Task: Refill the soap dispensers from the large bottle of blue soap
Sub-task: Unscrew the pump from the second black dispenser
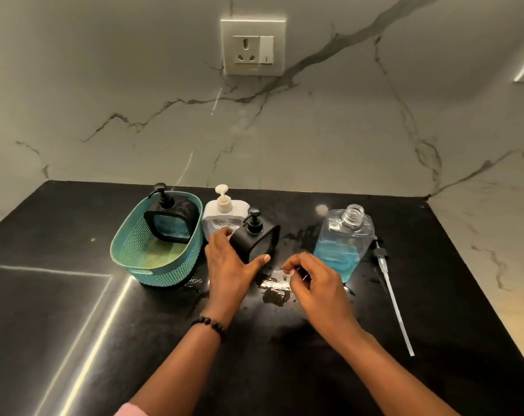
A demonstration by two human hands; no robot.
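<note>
My left hand (229, 262) grips a black pump dispenser (259, 240) that stands on the black counter, thumb on its front, fingers behind. My right hand (310, 279) hovers just right of it with loosely curled fingers and holds nothing that I can make out. The large clear bottle (341, 244) stands at the right, uncapped, blue soap filling its lower half. Its pump with a long tube (392, 301) lies on the counter beside it. A second black dispenser (172, 220) leans inside a teal basket (161, 271). A white pump dispenser (223, 214) stands behind the gripped one.
Wet smears and a small puddle (275, 291) shine on the counter (284, 370) between my hands. A marble wall with a socket plate (253, 48) rises behind. The counter ends at the right wall, and a dark inset panel (38, 325) lies at the left.
</note>
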